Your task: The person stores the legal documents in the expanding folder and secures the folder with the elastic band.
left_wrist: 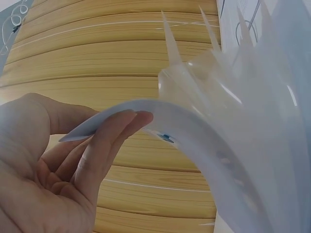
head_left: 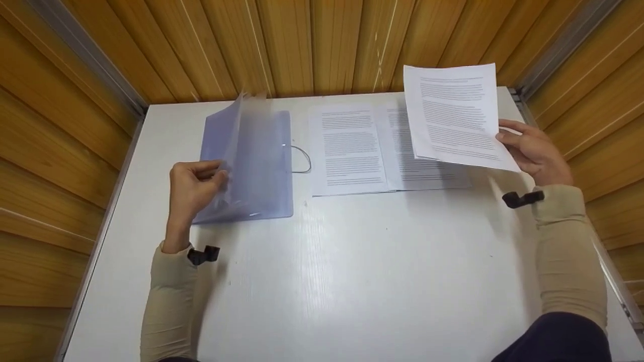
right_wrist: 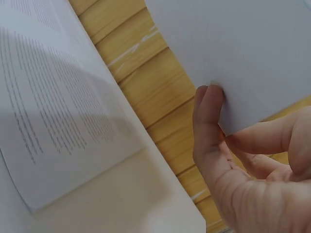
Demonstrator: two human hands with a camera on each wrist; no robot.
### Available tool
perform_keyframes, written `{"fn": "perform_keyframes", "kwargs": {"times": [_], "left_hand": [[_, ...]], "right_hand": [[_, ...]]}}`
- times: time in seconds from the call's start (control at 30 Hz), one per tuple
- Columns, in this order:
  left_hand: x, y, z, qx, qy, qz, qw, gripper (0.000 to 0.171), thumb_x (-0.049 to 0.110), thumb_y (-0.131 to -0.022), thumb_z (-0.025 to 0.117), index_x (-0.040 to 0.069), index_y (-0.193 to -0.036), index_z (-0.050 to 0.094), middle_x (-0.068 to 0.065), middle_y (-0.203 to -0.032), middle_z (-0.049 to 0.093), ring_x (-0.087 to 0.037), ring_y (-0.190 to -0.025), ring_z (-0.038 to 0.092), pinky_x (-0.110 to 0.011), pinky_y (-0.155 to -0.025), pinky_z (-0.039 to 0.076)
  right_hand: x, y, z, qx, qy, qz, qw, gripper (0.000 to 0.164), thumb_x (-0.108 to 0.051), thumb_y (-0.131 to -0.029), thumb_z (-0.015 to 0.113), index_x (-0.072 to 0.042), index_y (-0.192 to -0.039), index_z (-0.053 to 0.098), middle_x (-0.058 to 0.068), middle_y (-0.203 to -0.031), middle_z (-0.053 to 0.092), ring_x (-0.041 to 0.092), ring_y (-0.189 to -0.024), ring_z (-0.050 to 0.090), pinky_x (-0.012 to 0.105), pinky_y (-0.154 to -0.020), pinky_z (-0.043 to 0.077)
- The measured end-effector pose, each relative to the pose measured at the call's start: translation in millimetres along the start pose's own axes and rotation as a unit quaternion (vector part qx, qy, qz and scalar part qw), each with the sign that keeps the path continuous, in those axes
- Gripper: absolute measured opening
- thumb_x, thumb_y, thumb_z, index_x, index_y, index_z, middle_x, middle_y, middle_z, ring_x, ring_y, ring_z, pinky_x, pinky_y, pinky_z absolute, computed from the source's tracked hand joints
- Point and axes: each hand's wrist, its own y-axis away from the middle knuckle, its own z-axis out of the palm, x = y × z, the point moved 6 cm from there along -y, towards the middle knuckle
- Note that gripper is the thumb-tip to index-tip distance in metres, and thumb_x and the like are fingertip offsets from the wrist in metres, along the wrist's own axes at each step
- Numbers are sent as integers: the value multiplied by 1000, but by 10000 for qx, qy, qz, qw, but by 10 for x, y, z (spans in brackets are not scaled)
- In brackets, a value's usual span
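On the left of the table, a bluish plastic display folder (head_left: 266,171) lies partly open. My left hand (head_left: 193,188) pinches its bent cover between thumb and fingers, seen close up as the curved cover (left_wrist: 189,131) in the left wrist view. Clear pockets (left_wrist: 262,92) fan out beside it, blurred in the head view. A thin loop of cord (head_left: 308,157) sticks out at the folder's right edge. My right hand (head_left: 538,153) pinches the lower right edge of some printed paper (head_left: 455,113), raised over the table. How many sheets it holds, I cannot tell.
Two printed papers lie side by side at the back of the white table (head_left: 342,281): a left one (head_left: 352,151) and a right one (head_left: 422,178), partly covered by the raised paper. Wood-patterned walls (head_left: 322,45) enclose the table's back and sides.
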Motion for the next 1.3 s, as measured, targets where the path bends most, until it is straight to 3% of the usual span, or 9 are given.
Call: {"fn": "perform_keyframes", "kwargs": {"times": [0.8, 1.3], "left_hand": [[49, -12, 67, -147, -133, 121, 9997, 25, 0, -91, 74, -7, -114, 80, -25, -101, 80, 12, -71, 70, -11, -66, 59], [55, -19, 44, -117, -22, 95, 9999, 24, -2, -90, 75, -7, -113, 80, -25, -101, 80, 9, -72, 72, -12, -67, 59]], "right_hand": [[97, -78, 840, -779, 642, -687, 9925, 39, 11, -103, 59, -2, -140, 58, 13, -122, 73, 24, -101, 75, 32, -78, 66], [282, -250, 1394, -1222, 373, -699, 9893, 43, 15, -101, 58, 2, -143, 54, 17, -125, 69, 26, -104, 74, 33, -81, 66]]}}
